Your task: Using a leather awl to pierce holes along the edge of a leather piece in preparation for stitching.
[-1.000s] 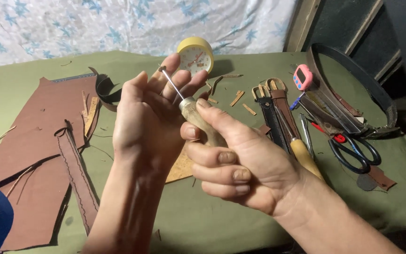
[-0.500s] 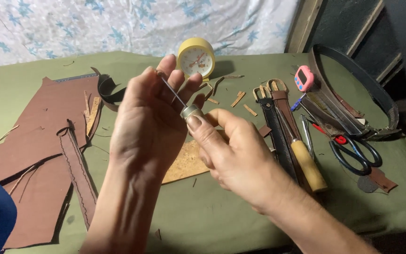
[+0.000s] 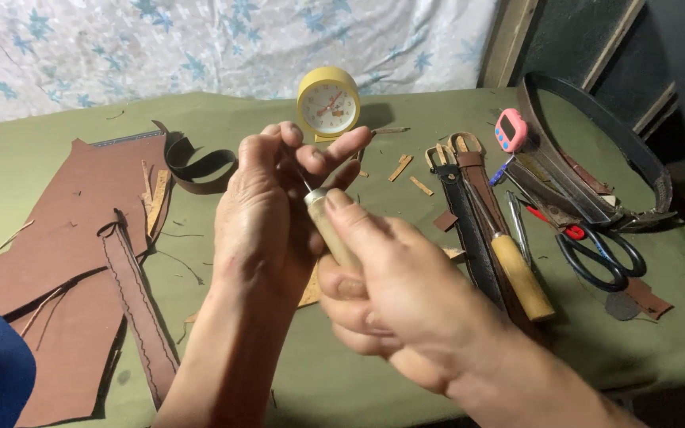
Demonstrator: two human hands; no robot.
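My right hand point(image 3: 394, 301) grips a wooden-handled awl point(image 3: 328, 226), its metal tip pointing up into my left hand. My left hand point(image 3: 271, 214) is raised with its back to the camera, fingers pinched around the awl's tip; whatever small thing it holds there is hidden. Both hands hover over the green cloth table point(image 3: 57, 135), above a tan leather scrap point(image 3: 311, 293).
Brown leather sheets point(image 3: 65, 261) and a stitched strap point(image 3: 140, 309) lie at left. A yellow clock point(image 3: 328, 103) stands behind. At right lie belts point(image 3: 469, 206), a second wooden-handled tool point(image 3: 521, 273), black scissors point(image 3: 596, 254), a pink timer point(image 3: 510, 129) and a dark coiled belt point(image 3: 596, 158).
The awl's bare metal shaft, visible before, has slid further into my left hand's pinch. My right hand has moved up and closer to the left.
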